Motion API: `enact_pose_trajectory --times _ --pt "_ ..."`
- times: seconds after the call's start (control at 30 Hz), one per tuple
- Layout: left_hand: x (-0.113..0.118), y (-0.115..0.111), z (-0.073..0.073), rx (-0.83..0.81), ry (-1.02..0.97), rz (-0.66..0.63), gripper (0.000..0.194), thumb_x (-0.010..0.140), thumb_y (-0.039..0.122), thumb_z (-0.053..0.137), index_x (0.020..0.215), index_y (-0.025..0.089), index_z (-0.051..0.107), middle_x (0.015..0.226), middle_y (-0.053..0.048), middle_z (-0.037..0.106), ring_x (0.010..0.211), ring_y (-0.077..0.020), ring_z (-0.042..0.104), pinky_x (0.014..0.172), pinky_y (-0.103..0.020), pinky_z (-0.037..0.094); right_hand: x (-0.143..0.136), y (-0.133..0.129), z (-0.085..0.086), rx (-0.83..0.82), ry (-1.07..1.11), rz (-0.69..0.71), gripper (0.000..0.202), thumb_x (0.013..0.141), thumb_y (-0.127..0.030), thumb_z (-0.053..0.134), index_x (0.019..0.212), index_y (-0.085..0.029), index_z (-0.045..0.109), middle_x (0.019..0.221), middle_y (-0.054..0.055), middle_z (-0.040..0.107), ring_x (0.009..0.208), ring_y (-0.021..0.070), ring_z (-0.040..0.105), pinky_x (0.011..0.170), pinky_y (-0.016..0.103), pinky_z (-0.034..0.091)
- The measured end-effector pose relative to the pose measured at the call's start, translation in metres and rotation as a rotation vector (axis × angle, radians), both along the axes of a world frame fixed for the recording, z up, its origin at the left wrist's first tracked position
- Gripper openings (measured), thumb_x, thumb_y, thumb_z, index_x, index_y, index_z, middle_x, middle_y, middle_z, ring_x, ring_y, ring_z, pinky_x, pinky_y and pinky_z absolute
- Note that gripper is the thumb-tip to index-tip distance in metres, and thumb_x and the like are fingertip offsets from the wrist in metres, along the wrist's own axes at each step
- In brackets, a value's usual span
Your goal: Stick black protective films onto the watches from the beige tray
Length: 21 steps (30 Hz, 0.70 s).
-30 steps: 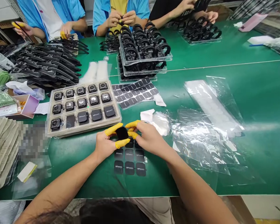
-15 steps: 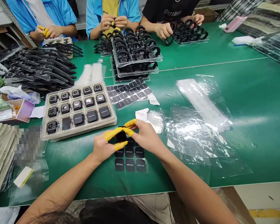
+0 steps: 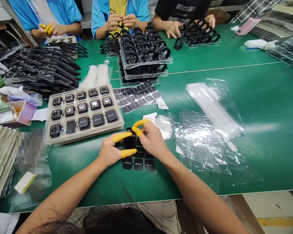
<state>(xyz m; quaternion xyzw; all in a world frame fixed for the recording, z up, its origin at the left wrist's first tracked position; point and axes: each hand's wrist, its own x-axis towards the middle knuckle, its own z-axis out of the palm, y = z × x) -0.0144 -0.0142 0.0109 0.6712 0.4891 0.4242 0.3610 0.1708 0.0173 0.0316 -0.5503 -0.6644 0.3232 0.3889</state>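
My left hand [image 3: 108, 152], with yellow finger cots on thumb and index finger, grips a black square smartwatch body [image 3: 130, 142] by its edges. Beneath it lies a clear sheet of black square screen films [image 3: 138, 164] with white lettering. My right hand [image 3: 151, 138], also in yellow finger cots, is pinched closed just right of the watch body's upper corner. What its fingertips hold, if anything, is too small to make out. To the left stands a tray [image 3: 85, 132] of watch bodies, several face down and three in the front row showing lettered faces.
Clear plastic sheets [image 3: 197, 143] lie on the right. Behind are more film sheets [image 3: 138, 97], stacked trays of looped bands [image 3: 146, 61] and a pile of strapped watches [image 3: 39, 68]. Across the green table, co-workers' hands [image 3: 173, 30] handle bands and small parts.
My right fingers have drawn together into a pinch and moved slightly off the watch body. The left hand keeps its grip. Across the table, a co-worker's hand has let go of a looped band.
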Motion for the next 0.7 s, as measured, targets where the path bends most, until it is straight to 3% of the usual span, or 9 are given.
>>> enact_pose_trajectory --times 0.07,0.17,0.27,0.4,0.53,0.7 --pt "0.0 0.001 0.0 -0.084 -0.05 -0.034 0.056 0.061 0.034 0.092 0.114 0.021 0.079 0.099 -0.006 0.081 0.085 -0.0219 0.075 0.085 -0.033 0.062 -0.002 0.002 -0.002 0.016 0.032 -0.008 0.012 0.09 -0.033 0.059 0.086 -0.022 0.063 0.088 0.004 0.066 0.071 0.0162 0.057 0.069 0.034 0.047" --pt "0.001 0.002 0.001 -0.217 -0.096 -0.018 0.059 0.06 0.034 0.092 0.116 0.02 0.078 0.097 -0.005 0.081 0.084 -0.0218 0.076 0.088 -0.035 0.063 0.003 0.006 0.001 -0.04 0.3 -0.088 0.015 0.087 -0.037 0.064 0.088 -0.023 0.062 0.088 0.003 0.067 0.081 0.0173 0.061 0.077 0.034 0.05" --pt "0.001 0.005 0.001 -0.329 -0.155 0.044 0.061 0.061 0.033 0.09 0.12 0.02 0.076 0.099 -0.005 0.081 0.089 -0.0223 0.076 0.092 -0.037 0.062 0.017 0.009 0.01 -0.26 0.478 -0.022 0.028 0.078 -0.045 0.075 0.09 -0.022 0.065 0.087 0.002 0.068 0.08 0.0168 0.062 0.073 0.033 0.052" --pt "0.0 0.008 0.0 -0.369 -0.142 0.019 0.064 0.063 0.03 0.088 0.124 0.022 0.073 0.098 -0.003 0.081 0.09 -0.0212 0.076 0.089 -0.033 0.063 0.022 0.005 0.015 -0.522 0.446 0.144 0.039 0.067 -0.043 0.086 0.093 -0.02 0.07 0.086 0.004 0.071 0.079 0.0181 0.066 0.075 0.035 0.055" --pt "0.0 0.007 0.003 -0.335 -0.003 -0.026 0.063 0.066 0.025 0.083 0.128 0.024 0.071 0.089 0.001 0.08 0.081 -0.017 0.075 0.08 -0.026 0.061 0.009 -0.002 0.01 -0.571 0.463 0.123 0.033 0.065 -0.041 0.086 0.083 -0.019 0.069 0.084 0.005 0.072 0.078 0.0185 0.067 0.075 0.036 0.057" --pt "0.0 0.007 0.008 -0.349 0.011 -0.04 0.062 0.067 0.025 0.083 0.128 0.023 0.071 0.086 0.002 0.08 0.076 -0.0156 0.074 0.075 -0.024 0.06 0.001 -0.003 0.006 -0.638 0.485 0.06 0.035 0.061 -0.037 0.088 0.084 -0.019 0.068 0.085 0.004 0.074 0.076 0.0196 0.07 0.075 0.037 0.059"
